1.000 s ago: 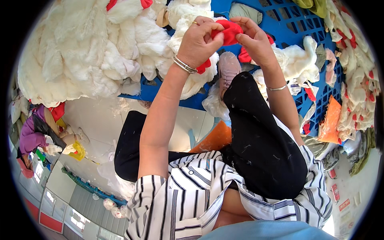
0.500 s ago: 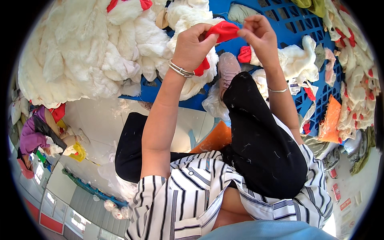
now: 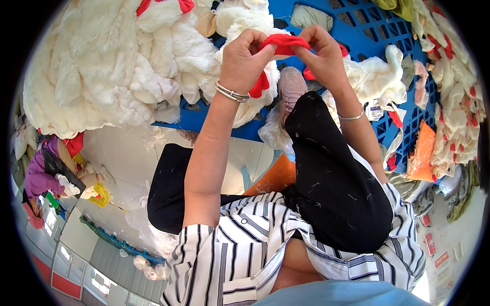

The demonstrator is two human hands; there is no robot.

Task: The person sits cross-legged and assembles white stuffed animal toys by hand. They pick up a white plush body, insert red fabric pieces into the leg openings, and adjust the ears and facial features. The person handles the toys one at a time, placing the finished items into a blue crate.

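A small piece of red cloth (image 3: 285, 42) is stretched between my two hands, above the white fur. My left hand (image 3: 243, 62) pinches its left end between thumb and fingers. The other end is pinched by my right hand (image 3: 322, 58). Just below the cloth lies a white fur piece (image 3: 258, 104) with a red patch (image 3: 260, 85); whether the cloth in my hands is joined to it, I cannot tell. Beside my right hand, another white furry piece (image 3: 380, 76) with red at its end rests on the blue slatted pallet (image 3: 370, 33).
A big heap of white fur pieces (image 3: 112, 66) fills the left side. More red-tipped pieces (image 3: 457, 102) pile up at the right, beside an orange bag (image 3: 422, 153). My pink shoe (image 3: 292, 89) stands on the pallet. At far left sits another person in purple (image 3: 41, 171).
My right hand has moved left and taken hold of the red cloth's free end. The cloth now lies taut between both hands.
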